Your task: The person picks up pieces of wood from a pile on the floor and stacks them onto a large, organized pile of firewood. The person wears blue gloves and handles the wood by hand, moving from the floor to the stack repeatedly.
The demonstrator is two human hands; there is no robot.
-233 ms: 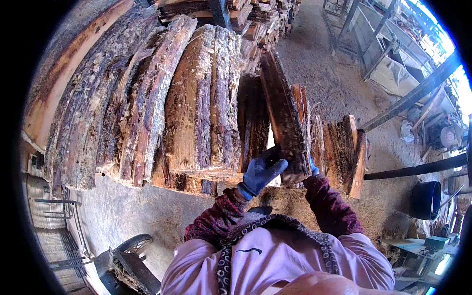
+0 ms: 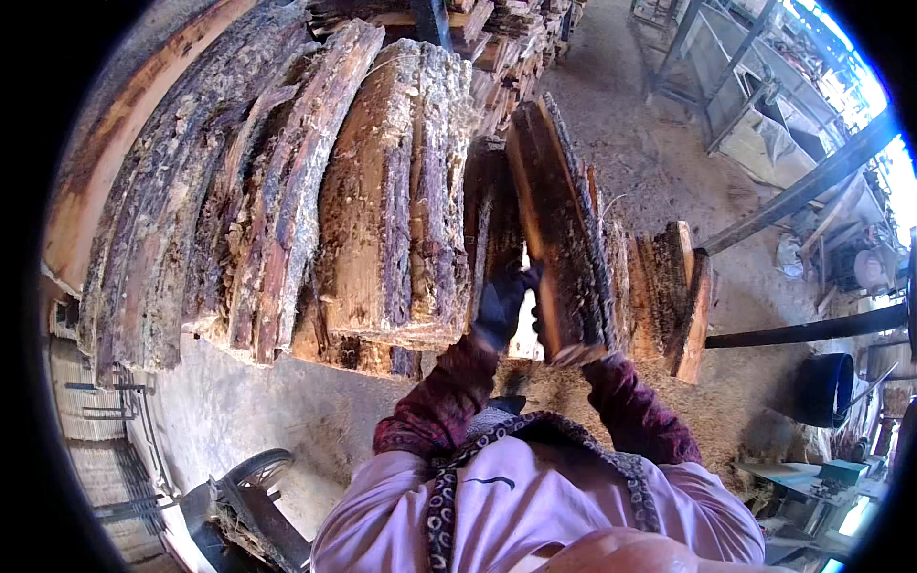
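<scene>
A rough, dark-barked wood slab [image 2: 564, 239] leans at an angle in front of me, its near end smeared by motion. My right hand is hidden behind that near end, holding the slab there; only the right sleeve [image 2: 630, 396] shows. My left hand [image 2: 501, 307], in a dark blue glove, reaches into the bright gap left of the slab. Its fingers are dark and blurred, close to the slab's left edge; I cannot tell whether they touch it. Another dark slab [image 2: 492, 215] stands just left of the gap.
Thick bark-covered slabs [image 2: 392, 201] fill the left side, and shorter wood pieces [image 2: 659, 286] stand at the right. More stacked wood [image 2: 516, 48] lies beyond. Metal bars [image 2: 802, 334], a black bucket [image 2: 826, 390] and a wheeled cart [image 2: 248, 506] are around me.
The slab has turned, showing more of its broad face, and its near end has shifted slightly right. My left hand has moved off that end, forward into the gap.
</scene>
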